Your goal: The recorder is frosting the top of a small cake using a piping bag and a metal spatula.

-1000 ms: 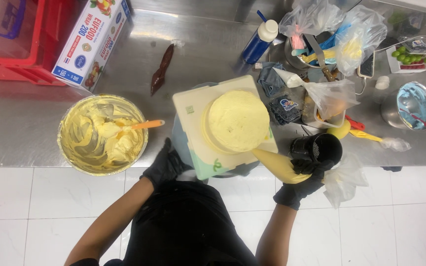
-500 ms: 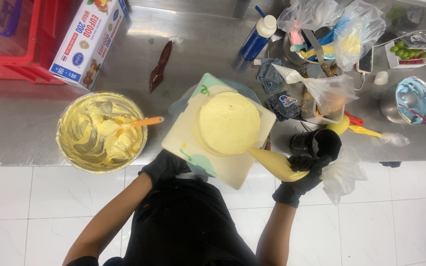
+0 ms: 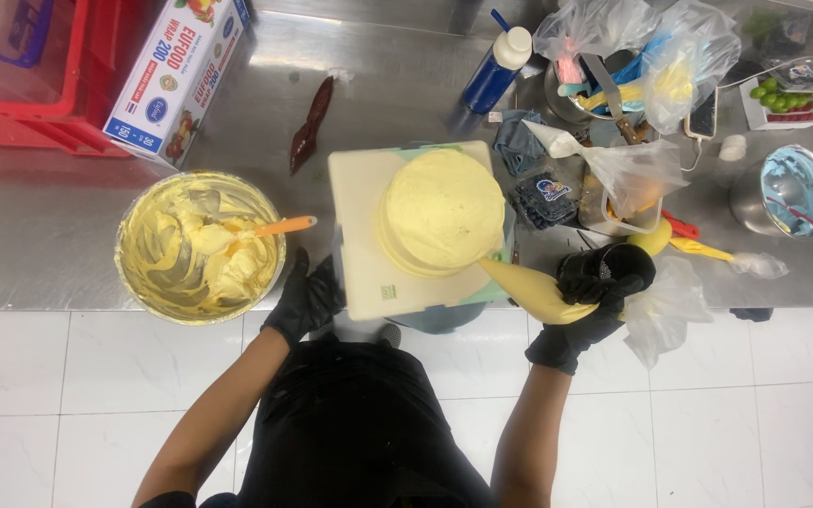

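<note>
Two black-gloved hands are being seen from above at the near edge of a steel bench (image 3: 68, 254). A piping bag (image 3: 534, 290) filled with pale yellow cream is being grasped by the right hand (image 3: 587, 310), the grip clenched around the bag's wide end, and its pointed tip is being held against the near right edge of a round, pale yellow cake (image 3: 442, 211). The cake is being carried on a square white board (image 3: 359, 235), which is sitting on a turntable near the middle of the bench's front edge. The left hand (image 3: 305, 298) is being rested against the board's near left corner, fingers spread and flat, with nothing enclosed in its grip.

Just left of that hand, a round metal bowl (image 3: 199, 246) of yellow cream is being shown, with an orange-handled spatula (image 3: 279, 227) standing in it. Behind the bowl, a long box of food wrap (image 3: 179, 75) is lying beside a red crate (image 3: 21, 66). A dark brown smear (image 3: 310, 124) is lying on the steel behind the board. To the right, a blue squeeze bottle (image 3: 491, 73), clear plastic bags (image 3: 646, 47), a second metal bowl with blue cream (image 3: 788, 188) and a small tray of green limes (image 3: 781, 99) are being crowded together, well apart from the cake.
</note>
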